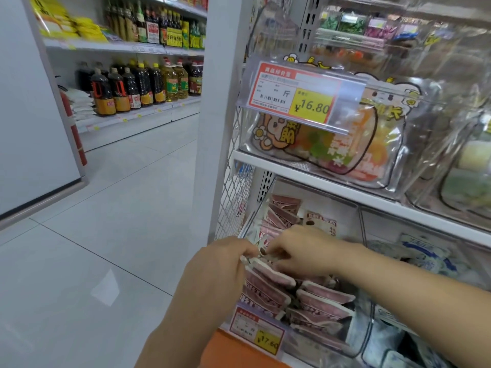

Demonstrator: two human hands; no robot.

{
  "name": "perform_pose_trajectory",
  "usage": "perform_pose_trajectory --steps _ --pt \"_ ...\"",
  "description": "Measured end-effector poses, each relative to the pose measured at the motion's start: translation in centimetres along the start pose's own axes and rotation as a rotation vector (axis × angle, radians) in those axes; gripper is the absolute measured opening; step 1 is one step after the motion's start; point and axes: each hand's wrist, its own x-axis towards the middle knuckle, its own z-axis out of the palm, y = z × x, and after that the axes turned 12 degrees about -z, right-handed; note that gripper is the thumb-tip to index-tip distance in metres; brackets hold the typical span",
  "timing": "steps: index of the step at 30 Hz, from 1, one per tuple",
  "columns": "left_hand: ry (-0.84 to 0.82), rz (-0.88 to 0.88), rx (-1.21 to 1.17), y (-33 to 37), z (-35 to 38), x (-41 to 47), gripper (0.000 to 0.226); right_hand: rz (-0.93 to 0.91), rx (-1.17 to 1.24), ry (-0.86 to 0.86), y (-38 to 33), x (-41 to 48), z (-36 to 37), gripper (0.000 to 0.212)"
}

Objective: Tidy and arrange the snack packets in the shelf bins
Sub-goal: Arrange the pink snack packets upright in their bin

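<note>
Both hands meet over the clear bin [359, 331] at the left end of the lower shelf [345, 191]. The left hand [225, 261] has curled fingers pinching the upper edge of a pink snack packet [256, 262], and the right hand [300, 248] bends down to grip the same packet from the other side. More pink packets [322, 297] lie stacked in rows along the bin's front edge, behind a yellow price tag [259, 332].

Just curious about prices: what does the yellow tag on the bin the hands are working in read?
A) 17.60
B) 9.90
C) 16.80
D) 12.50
A: the tag fronting the pink packets reads 17.60; 16.80 is on the upper tag.
</note>
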Motion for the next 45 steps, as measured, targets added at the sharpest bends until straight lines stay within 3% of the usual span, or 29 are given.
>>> perform_pose_trajectory --steps 4,8,10,13,15,23,26,29,31,33,35,40,45 --pt "-0.039 -0.008 0.023 -0.6 -0.1 -0.1 0.035 0.005 0.147 -0.079 0.9 1.5 -0.7 0.037" --pt "-0.031 0.028 0.059 -0.9 0.0 -0.1 0.033 0.04 0.033 -0.089 0.9 3.0 -0.3 0.047" --pt "-0.04 0.034 0.078 -1.0 0.0 -0.1 0.033 0.043 -0.053 -0.1 0.7 3.1 -0.2 0.041" --pt "-0.041 0.039 0.075 -1.2 0.0 0.0 0.035 -0.009 -0.197 -0.085 -0.2 2.8 0.2 0.015" --pt "-0.047 0.04 0.066 -1.3 -0.1 -0.1 0.035 -0.021 -0.222 -0.069 -0.4 2.7 0.5 0.014" --pt "-0.056 0.038 0.057 -1.8 -0.1 -0.2 0.035 0.008 0.123 -0.142 2.5 4.0 -0.6 0.035" --pt "-0.054 0.034 0.048 -1.9 0.0 0.0 0.034 0.05 0.2 -0.056 2.3 4.6 0.6 0.032" --pt "-0.058 0.027 0.045 -1.8 -0.1 0.2 0.034 0.026 0.227 0.027 1.8 3.7 0.5 0.008" --pt "-0.059 0.034 0.049 -1.7 -0.1 0.1 0.033 0.03 0.402 0.123 1.5 2.3 -0.7 0.024" --pt "-0.065 0.046 0.05 -1.7 -0.2 -0.1 0.032 0.007 0.46 0.237 0.9 0.5 -1.5 0.024" --pt "-0.089 0.067 0.059 -1.5 -0.1 -0.4 0.031 -0.021 0.341 0.247 0.1 -1.2 -1.4 0.02" --pt "-0.211 0.088 0.161 -1.4 0.3 -0.7 0.038 0.032 -0.064 0.006 -1.1 -2.0 1.0 0.015" --pt "-0.208 0.094 0.245 -1.1 0.7 -0.9 0.033 0.004 -0.146 0.036 -2.0 -0.1 1.4 0.016"
